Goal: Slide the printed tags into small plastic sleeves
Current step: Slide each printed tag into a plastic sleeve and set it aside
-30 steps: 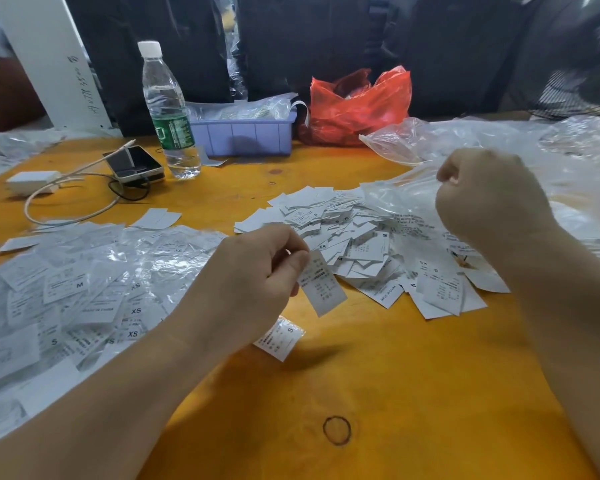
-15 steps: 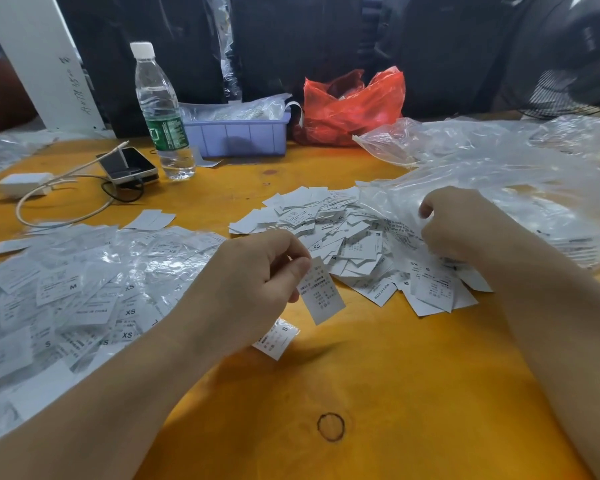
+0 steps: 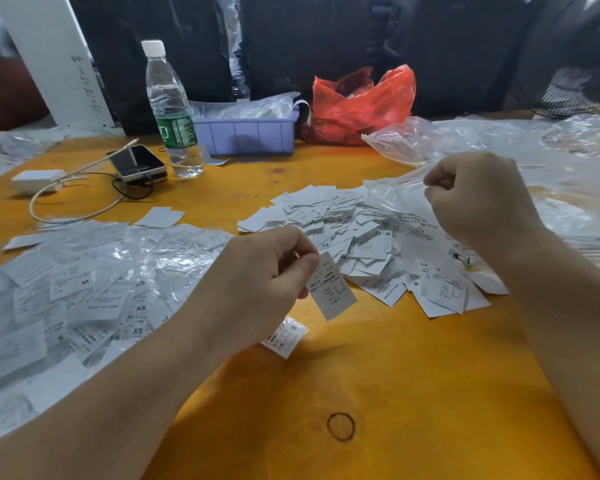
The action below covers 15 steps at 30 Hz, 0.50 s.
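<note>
Orange-yellow wooden tabletop fills the view, with a dark drawn ring mark nearest the viewer. Just beyond it lies a single sleeved white tag marked S, partly under the left wrist. Left hand: fingers curled, thumb and forefinger pinching the top of one white printed paper tag, which hangs tilted above the table. Left of that arm, a wide spread of white tags already in clear plastic sleeves covers the table, with size letters XS, M and S legible. Centre, beyond the held tag, a loose heap of bare white printed tags rests on the table. Right hand: raised over the heap's right edge, fingers curled, fingertips pinching thin clear plastic film; whether this is a single small sleeve cannot be told. Crumpled clear plastic bags lie behind and to the right of that hand. Farther back at left: a white charger block with a white cable, a dark smartphone, and an upright clear water bottle with green label and white cap. At the far edge stand a lilac plastic tray and a red plastic bag, before dark bags.
</note>
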Motion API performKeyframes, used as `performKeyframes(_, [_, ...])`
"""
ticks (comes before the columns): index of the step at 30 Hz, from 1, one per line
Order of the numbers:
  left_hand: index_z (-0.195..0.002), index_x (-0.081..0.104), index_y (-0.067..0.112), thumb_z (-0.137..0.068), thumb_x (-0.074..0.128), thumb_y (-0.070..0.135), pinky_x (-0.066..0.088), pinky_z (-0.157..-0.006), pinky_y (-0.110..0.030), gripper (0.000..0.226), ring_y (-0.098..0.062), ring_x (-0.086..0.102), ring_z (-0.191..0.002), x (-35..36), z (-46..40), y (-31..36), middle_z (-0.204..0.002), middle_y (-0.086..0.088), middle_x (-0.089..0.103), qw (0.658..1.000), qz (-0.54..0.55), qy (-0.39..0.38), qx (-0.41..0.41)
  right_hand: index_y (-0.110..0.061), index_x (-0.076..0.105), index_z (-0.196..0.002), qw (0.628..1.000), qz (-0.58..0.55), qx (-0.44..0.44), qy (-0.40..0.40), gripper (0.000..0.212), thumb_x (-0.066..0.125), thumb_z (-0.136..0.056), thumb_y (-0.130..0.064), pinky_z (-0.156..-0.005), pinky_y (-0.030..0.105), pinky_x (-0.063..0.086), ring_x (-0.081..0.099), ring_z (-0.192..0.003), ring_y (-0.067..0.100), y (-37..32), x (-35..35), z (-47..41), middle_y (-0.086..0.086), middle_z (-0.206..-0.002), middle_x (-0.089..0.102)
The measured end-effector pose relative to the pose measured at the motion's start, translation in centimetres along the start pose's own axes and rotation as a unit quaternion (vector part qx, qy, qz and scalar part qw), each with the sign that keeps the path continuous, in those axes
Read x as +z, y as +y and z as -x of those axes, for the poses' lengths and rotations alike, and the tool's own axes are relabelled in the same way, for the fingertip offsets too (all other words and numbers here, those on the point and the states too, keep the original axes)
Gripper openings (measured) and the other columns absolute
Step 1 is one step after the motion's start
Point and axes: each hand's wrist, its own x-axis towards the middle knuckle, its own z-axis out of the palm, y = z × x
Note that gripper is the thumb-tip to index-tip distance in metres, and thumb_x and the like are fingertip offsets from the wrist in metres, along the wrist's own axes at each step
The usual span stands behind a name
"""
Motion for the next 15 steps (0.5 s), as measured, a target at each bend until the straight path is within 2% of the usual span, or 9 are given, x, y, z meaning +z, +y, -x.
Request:
performKeyframes(3, [-0.079, 0.065, 0.029, -0.095, 0.056, 0.024, 0.05, -0.056, -0.042, 0.019, -0.018, 0.058, -0.059, 0.0, 0.0, 0.1, -0.072, 0.02, 0.068, 1.0, 0.002, 0.0, -0.005, -0.007, 0.074, -0.099, 0.998, -0.05, -0.021, 0.023, 0.02, 0.058, -0.086, -0.004, -0.079, 0.034, 0.054, 0.064, -0.08, 0.023, -0.4, 0.0, 0.1, 0.007, -0.083, 0.07])
performKeyframes(6, [-0.079, 0.064, 0.031, -0.096, 0.055, 0.025, 0.051, -0.056, -0.041, 0.02, -0.019, 0.059, -0.059, 0.0, 0.0, 0.2, -0.072, 0.02, 0.068, 1.0, 0.0, -0.004, -0.007, -0.016, 0.072, -0.092, 0.984, -0.177, 0.016, 0.024, 0.012, 0.066, -0.085, -0.01, -0.068, 0.023, 0.054, 0.062, -0.067, 0.008, -1.3, -0.4, 0.2, -0.004, -0.076, 0.068])
performKeyframes(8, [-0.08, 0.064, 0.03, -0.096, 0.055, 0.025, 0.051, -0.055, -0.04, 0.02, -0.017, 0.059, -0.059, 0.0, 0.0, 0.2, -0.073, 0.018, 0.068, 1.0, 0.001, -0.004, -0.011, -0.017, 0.07, -0.087, 0.952, -0.302, 0.042, -0.013, 0.009, 0.072, -0.082, -0.01, -0.055, 0.018, 0.05, 0.06, -0.055, 0.006, -2.3, -0.8, 0.6, 0.0, -0.072, 0.069])
performKeyframes(10, [-0.08, 0.065, 0.029, -0.096, 0.056, 0.024, 0.051, -0.056, -0.039, 0.019, -0.015, 0.06, -0.06, 0.0, 0.0, 0.2, -0.072, 0.016, 0.068, 1.0, 0.002, -0.001, -0.014, -0.014, 0.069, -0.088, 0.907, -0.41, 0.053, -0.074, 0.014, 0.075, -0.079, -0.005, -0.048, 0.018, 0.045, 0.053, -0.047, 0.009, -3.5, -1.0, 1.2, 0.007, -0.07, 0.068])
performKeyframes(12, [-0.08, 0.065, 0.029, -0.096, 0.056, 0.023, 0.051, -0.057, -0.035, 0.018, -0.012, 0.061, -0.06, 0.0, 0.0, 0.2, -0.07, 0.015, 0.068, 1.0, 0.006, 0.002, -0.017, -0.012, 0.068, -0.088, 0.872, -0.466, 0.05, -0.14, 0.019, 0.078, -0.074, -0.006, -0.044, 0.02, 0.041, 0.048, -0.046, 0.011, -4.5, -0.8, 2.0, 0.007, -0.066, 0.068])
performKeyframes(15, [-0.08, 0.065, 0.029, -0.095, 0.057, 0.024, 0.051, -0.057, -0.037, 0.018, -0.012, 0.06, -0.06, 0.1, -0.1, 0.3, -0.068, 0.013, 0.068, 1.0, 0.009, 0.002, -0.017, -0.014, 0.069, -0.086, 0.832, -0.508, 0.049, -0.215, 0.026, 0.078, -0.062, -0.021, -0.044, 0.023, 0.039, 0.046, -0.05, 0.017, -5.5, -0.4, 2.8, 0.009, -0.064, 0.064])
